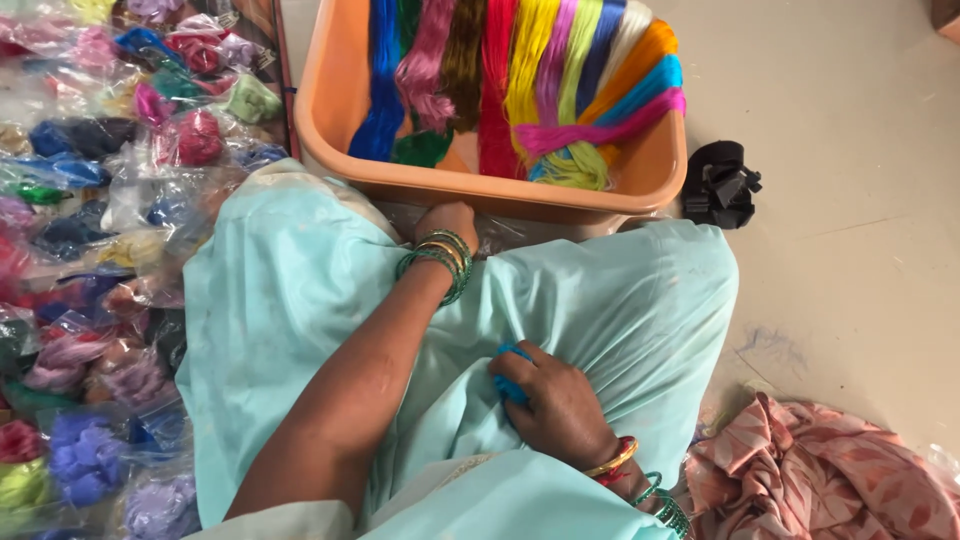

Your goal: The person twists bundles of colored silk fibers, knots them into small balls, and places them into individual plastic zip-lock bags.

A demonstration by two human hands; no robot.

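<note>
My left hand [447,219] reaches forward over my lap, its fingers curled down between my knees just below the near rim of an orange plastic tub [470,185]; whether it holds anything is hidden. Green bangles ring that wrist. My right hand [552,399] rests on my pale mint-green garment [300,300], closed around a small blue bundle of thread [510,385]. The tub holds several bright skeins of thread [520,80] draped over its far side, in blue, pink, red, yellow, green and orange.
A heap of clear plastic bags with coloured thread bundles [90,250] fills the left side. A black object [720,185] lies on the pale floor to the right of the tub. A pink patterned cloth [820,470] is crumpled at the lower right.
</note>
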